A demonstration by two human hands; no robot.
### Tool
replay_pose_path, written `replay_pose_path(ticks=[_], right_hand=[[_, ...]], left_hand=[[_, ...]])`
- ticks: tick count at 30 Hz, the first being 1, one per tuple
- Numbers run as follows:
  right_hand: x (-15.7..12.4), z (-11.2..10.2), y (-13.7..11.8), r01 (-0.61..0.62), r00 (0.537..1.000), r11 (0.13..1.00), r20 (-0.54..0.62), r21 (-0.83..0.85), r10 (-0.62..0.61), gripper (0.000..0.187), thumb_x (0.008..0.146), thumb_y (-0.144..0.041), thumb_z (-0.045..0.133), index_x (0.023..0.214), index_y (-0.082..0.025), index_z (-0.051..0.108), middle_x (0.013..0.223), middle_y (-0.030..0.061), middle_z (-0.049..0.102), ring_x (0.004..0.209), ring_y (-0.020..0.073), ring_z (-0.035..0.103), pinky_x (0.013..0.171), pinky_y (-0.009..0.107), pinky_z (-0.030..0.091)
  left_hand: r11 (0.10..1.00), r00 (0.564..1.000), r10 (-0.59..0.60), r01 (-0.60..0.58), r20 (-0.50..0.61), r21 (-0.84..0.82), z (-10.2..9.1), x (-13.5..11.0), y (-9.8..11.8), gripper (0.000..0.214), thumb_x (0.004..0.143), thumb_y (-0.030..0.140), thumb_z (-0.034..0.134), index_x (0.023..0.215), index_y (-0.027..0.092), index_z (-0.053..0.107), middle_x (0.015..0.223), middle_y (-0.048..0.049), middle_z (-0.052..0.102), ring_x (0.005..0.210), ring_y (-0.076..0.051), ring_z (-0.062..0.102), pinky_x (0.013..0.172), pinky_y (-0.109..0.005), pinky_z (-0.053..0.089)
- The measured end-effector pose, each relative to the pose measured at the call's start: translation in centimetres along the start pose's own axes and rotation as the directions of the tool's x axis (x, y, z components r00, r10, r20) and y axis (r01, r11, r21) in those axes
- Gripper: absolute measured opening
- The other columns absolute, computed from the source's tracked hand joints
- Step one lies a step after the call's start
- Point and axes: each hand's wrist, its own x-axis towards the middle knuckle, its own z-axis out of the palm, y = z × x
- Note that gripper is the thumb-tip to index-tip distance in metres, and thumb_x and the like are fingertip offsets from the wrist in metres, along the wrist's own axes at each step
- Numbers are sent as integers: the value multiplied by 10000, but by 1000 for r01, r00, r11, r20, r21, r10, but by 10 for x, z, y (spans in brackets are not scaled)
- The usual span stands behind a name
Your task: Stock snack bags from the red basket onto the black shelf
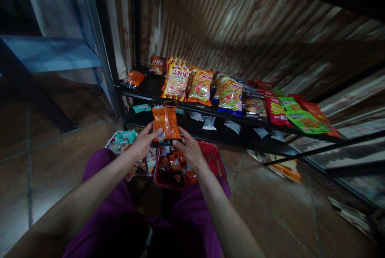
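Observation:
Between my two hands I hold up an orange and black snack bag (165,120), its printed side partly under my thumbs. My left hand (146,141) grips its left edge, thumb across the front. At the lower right corner my right hand (191,147) pinches it. Below it, a red plastic basket (217,161) stands by my knees, with several similar orange bags (176,163) inside. On the black shelf's left end lie an orange bag (133,79) and another orange bag (157,65) leaning upright behind it.
On the upper shelf (177,104) stand yellow snack bags (176,79), noodle-snack bags (230,95) and green packets (305,119). Small silver packets (209,123) lie on the lower shelf. Left of the basket is a container of mixed packets (124,139). A blue stepped frame (51,53) stands left.

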Motion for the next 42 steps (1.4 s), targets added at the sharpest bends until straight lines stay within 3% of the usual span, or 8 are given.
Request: replay_pose_path(ticks=[14, 21, 25, 28, 32, 36, 39, 42], right_hand=[[-3, -2, 0, -28, 1000, 999, 13, 39, 27, 565, 563, -214, 788, 1108, -257, 643, 823, -19, 720, 587, 102, 617, 540, 211, 496], [-5, -7, 6, -67, 997, 998, 49, 13, 67, 600, 567, -225, 787, 1145, -253, 627, 800, -19, 710, 558, 91, 589, 537, 215, 478], [-5, -11, 10, -29, 998, 998, 58, -50, 32, 592, 623, -242, 747, 1194, -253, 591, 829, -23, 706, 579, 92, 590, 567, 219, 490], [-2, -16, 17, 32, 999, 979, 48, -203, -23, 656, 698, -258, 676, 1318, -271, 463, 990, 3, 698, 785, 155, 651, 700, 287, 532], [0, -22, 24, 302, 947, 764, 85, -571, -310, 721, 756, -192, 574, 1410, -307, 295, 1391, 16, 459, 1275, 216, 429, 1037, 426, 382], [-3, -20, 23, 443, 867, 465, 233, -766, -441, 714, 791, -101, 452, 1439, -286, 217, 1527, -8, 188, 1399, 178, 188, 1143, 420, 214], [-6, -16, 22, 489, 843, 392, 304, -779, -444, 713, 801, -69, 387, 1449, -278, 177, 1533, -19, 154, 1404, 164, 161, 1152, 408, 204], [-6, -15, 23, 507, 844, 439, 323, -742, -428, 690, 805, -82, 398, 1444, -261, 211, 1524, -7, 193, 1400, 167, 179, 1155, 407, 197]], left_hand=[[997, 996, -53, 50, -66, -51, -1, 9, -4, 370, 744, 260, 695, 1094, 184, 604, 964, -39, 700, 746, -141, 656, 644, -230, 517], [993, 992, -32, 17, -120, -119, 2, 13, -8, 330, 754, 289, 683, 1045, 156, 598, 953, -66, 693, 779, -173, 660, 711, -299, 537], [990, 989, -5, -16, -149, -139, 7, 14, -10, 261, 753, 245, 678, 991, 160, 612, 904, -40, 692, 756, -150, 652, 729, -287, 535], [987, 989, 7, -30, -146, -160, 9, 14, -12, 255, 750, 246, 682, 985, 173, 617, 913, -32, 692, 764, -148, 654, 763, -296, 530], [987, 982, 4, -34, -187, -158, 12, 14, -13, 234, 756, 222, 671, 978, 174, 613, 910, -32, 696, 752, -146, 656, 769, -298, 527], [986, 979, -1, -33, -203, -166, 16, 13, -14, 217, 762, 216, 662, 968, 176, 608, 912, -34, 699, 769, -149, 660, 789, -301, 523], [982, 982, 9, -44, -188, -185, 16, 13, -14, 211, 758, 205, 663, 961, 181, 609, 910, -23, 699, 758, -136, 659, 760, -278, 530], [982, 982, 10, -46, -189, -183, 13, 14, -15, 199, 748, 203, 672, 936, 175, 614, 897, -20, 699, 734, -125, 655, 725, -252, 533]])
